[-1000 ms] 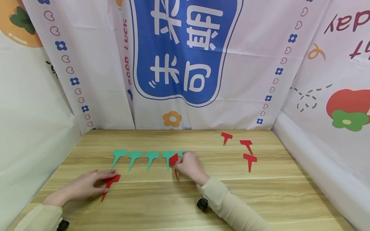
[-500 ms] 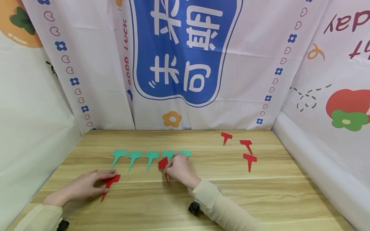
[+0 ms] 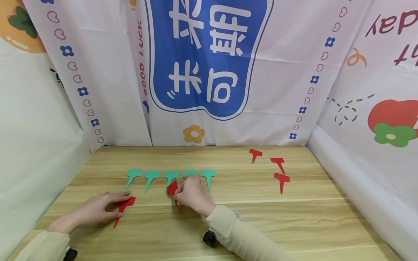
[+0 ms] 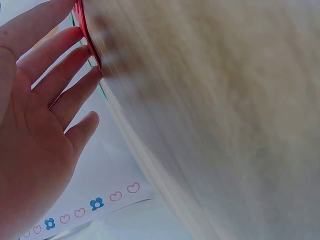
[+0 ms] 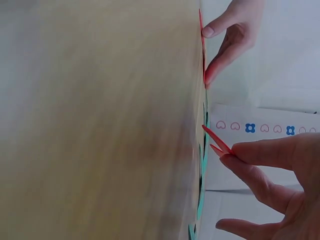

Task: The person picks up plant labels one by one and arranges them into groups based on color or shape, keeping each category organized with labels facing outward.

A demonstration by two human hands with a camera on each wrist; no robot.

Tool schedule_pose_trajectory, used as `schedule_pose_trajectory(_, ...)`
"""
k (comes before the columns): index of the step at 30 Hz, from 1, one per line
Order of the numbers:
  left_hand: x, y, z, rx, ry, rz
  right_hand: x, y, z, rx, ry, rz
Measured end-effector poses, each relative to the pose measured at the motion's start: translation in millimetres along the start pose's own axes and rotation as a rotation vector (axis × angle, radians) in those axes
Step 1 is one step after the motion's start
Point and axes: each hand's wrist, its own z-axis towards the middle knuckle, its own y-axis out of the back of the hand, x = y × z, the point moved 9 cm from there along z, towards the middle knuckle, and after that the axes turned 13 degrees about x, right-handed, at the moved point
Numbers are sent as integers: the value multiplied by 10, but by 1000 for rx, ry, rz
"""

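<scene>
My right hand [image 3: 195, 195] pinches a red T-shaped plant label [image 3: 171, 187] between thumb and fingers, its stem pointing down toward the near edge. In the right wrist view this label [image 5: 217, 140] is tilted, with its tip close to the wooden surface. It overlaps the middle of a row of teal plant labels [image 3: 151, 175] in the head view. At the left, my left hand [image 3: 93, 209] rests its fingertips on the head of another red plant label [image 3: 128, 203], thumb by the stem. The left wrist view shows those fingers [image 4: 65, 70] extended, tips at the red edge.
Three more red plant labels lie at the back right, one of them [image 3: 282, 179] nearest the row. The wooden table [image 3: 248, 217] is bounded by a printed cloth [image 3: 228, 130] at the back and white cloth sides.
My right hand has moved left along the teal row with the red plant label, uncovering the rightmost teal label. The left hand and its label have stayed put.
</scene>
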Motion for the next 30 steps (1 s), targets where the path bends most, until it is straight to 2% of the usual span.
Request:
schedule_pose_trajectory(3,-2,-1,3,7,4,-1,46,-60,21,23,-12,17)
schedule_pose_trajectory(15,-13,1,18,21,12,0,199,-209,66,27,-22,35)
schedule_pose_trajectory(30,-16,7,17,21,19,-7,401,-333,97,66,-37,-127)
